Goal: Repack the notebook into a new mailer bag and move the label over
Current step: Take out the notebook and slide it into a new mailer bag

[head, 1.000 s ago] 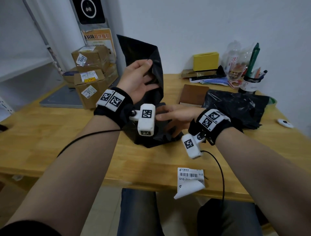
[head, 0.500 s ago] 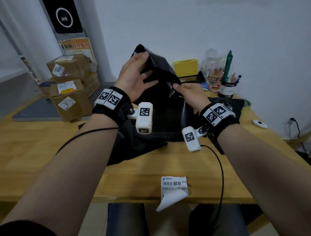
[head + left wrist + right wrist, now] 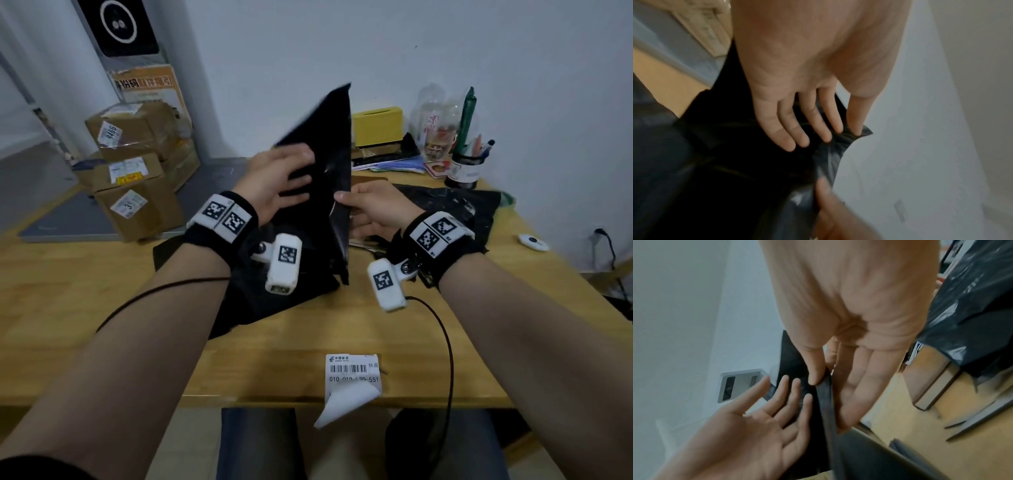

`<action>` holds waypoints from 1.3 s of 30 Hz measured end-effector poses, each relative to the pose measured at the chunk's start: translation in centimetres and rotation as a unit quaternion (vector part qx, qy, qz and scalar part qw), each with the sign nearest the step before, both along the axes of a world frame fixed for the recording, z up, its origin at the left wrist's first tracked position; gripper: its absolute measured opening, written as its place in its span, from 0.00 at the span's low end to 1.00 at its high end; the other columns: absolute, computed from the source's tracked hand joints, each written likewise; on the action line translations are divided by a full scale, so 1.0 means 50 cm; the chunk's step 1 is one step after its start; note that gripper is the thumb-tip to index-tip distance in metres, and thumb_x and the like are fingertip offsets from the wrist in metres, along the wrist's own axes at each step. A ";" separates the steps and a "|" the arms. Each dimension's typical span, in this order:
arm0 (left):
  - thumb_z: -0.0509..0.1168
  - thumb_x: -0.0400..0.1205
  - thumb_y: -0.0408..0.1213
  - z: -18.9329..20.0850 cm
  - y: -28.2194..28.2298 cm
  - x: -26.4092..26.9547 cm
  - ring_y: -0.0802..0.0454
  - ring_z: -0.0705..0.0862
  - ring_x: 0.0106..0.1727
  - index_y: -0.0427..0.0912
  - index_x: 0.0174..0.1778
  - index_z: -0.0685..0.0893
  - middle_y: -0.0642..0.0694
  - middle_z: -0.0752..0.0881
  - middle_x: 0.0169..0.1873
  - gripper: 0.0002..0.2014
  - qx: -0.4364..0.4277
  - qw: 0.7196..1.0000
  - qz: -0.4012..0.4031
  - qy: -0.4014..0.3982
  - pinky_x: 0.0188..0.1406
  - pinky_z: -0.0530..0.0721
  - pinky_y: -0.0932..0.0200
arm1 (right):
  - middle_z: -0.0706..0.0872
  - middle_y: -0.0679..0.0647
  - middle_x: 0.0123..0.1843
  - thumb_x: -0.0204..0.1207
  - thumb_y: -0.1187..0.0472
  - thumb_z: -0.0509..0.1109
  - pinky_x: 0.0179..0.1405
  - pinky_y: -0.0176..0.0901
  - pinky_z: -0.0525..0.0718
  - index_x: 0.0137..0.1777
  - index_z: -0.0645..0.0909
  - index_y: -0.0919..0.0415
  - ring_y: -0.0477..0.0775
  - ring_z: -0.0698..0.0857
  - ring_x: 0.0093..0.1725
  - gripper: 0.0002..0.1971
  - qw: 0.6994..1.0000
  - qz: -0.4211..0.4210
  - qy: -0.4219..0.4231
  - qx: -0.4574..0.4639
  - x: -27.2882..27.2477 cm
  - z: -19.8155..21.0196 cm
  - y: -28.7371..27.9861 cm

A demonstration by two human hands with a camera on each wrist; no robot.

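Note:
A black mailer bag (image 3: 329, 144) stands upright over the middle of the table, edge-on to me. My left hand (image 3: 291, 178) lies against its left face with straight, spread fingers (image 3: 789, 133). My right hand (image 3: 359, 209) pinches the bag's right edge (image 3: 824, 395) between thumb and fingers. More black plastic (image 3: 274, 305) lies flat on the table under the hands. The white barcode label (image 3: 352, 371) sits at the table's front edge, its lower part curling over. The brown notebook (image 3: 935, 386) lies on the table behind my right hand, beside a crumpled black bag (image 3: 448, 209).
Labelled cardboard boxes (image 3: 133, 192) are stacked at the back left. A yellow box (image 3: 376, 125), bottles and a pen cup (image 3: 466, 168) line the back wall. A small white device (image 3: 532, 241) lies at the far right of the wooden table (image 3: 85, 308).
My right hand rose from the table to the bag and now pinches its right edge. The bag has turned edge-on and upright. My left hand has flattened against its face.

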State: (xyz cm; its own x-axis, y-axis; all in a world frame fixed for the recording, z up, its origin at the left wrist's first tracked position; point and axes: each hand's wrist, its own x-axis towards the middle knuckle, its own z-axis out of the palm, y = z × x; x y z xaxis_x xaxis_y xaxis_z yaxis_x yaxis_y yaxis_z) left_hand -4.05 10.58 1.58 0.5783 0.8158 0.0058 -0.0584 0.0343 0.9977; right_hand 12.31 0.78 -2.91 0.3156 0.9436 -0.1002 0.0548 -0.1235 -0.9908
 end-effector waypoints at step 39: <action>0.67 0.82 0.25 -0.129 0.071 -0.137 0.49 0.86 0.36 0.38 0.49 0.89 0.43 0.88 0.38 0.07 -0.013 0.971 0.217 0.096 0.36 0.86 0.61 | 0.79 0.54 0.32 0.82 0.58 0.72 0.19 0.38 0.74 0.42 0.87 0.56 0.51 0.73 0.23 0.08 0.984 -0.143 -0.101 0.018 -0.032 -0.035 0.047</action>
